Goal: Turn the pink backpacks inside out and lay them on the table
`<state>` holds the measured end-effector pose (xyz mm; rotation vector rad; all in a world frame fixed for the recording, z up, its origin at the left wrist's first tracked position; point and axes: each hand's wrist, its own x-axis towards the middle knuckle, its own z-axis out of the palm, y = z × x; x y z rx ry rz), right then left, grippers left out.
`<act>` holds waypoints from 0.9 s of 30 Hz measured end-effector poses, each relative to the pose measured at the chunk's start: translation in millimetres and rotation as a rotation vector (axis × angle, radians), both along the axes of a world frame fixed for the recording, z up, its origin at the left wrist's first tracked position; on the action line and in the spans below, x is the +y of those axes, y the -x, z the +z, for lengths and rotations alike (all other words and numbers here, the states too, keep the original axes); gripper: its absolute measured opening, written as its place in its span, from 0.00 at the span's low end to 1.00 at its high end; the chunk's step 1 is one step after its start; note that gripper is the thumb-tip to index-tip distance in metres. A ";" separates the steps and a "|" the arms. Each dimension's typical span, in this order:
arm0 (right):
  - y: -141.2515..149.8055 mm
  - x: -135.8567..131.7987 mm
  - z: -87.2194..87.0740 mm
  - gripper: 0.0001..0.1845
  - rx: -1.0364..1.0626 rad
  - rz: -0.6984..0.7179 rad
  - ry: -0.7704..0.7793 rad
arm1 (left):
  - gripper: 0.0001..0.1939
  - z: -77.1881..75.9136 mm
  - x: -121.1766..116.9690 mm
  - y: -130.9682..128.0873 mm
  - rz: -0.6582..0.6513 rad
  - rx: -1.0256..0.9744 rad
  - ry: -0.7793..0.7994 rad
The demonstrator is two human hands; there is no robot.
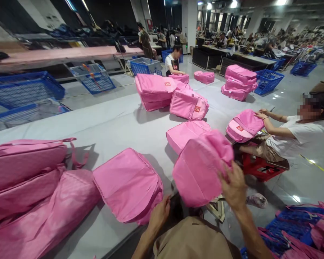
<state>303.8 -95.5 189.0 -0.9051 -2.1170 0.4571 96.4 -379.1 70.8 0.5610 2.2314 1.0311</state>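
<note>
My right hand (235, 186) grips a pink backpack (198, 171) by its right side, lifted and tilted at the table's edge. Motion smears that backpack a little. My left hand (160, 213) is just below the near right corner of another pink backpack (128, 183), which lies flat on the table. Its fingers are loosely bent, with nothing visible in them; whether they touch that backpack I cannot tell. Behind the lifted backpack lies one more pink backpack (185, 133), partly hidden by it.
Pink bags (29, 194) are heaped on the left of the grey-white table (108, 118). Stacked backpacks (156, 90) stand farther along. A co-worker (288, 133) on a red crate (264, 167) handles a backpack at right. Blue baskets (24, 90) line the left; a blue pile (291, 226) is lower right.
</note>
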 end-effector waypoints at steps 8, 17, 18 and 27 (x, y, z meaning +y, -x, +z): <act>35.5 -59.3 -18.2 0.36 -0.149 0.406 -0.054 | 0.32 82.0 44.1 5.2 -0.056 0.686 -0.361; 39.1 17.3 13.4 0.41 -0.159 0.271 0.136 | 0.22 102.7 74.9 -1.5 -0.342 1.064 -0.404; 45.8 21.9 14.4 0.45 -0.182 0.269 0.165 | 0.22 101.2 76.9 -7.8 -0.349 1.089 -0.411; 60.9 14.6 5.1 0.27 -0.204 0.263 0.454 | 0.20 89.4 57.2 -34.4 -0.273 1.049 -0.510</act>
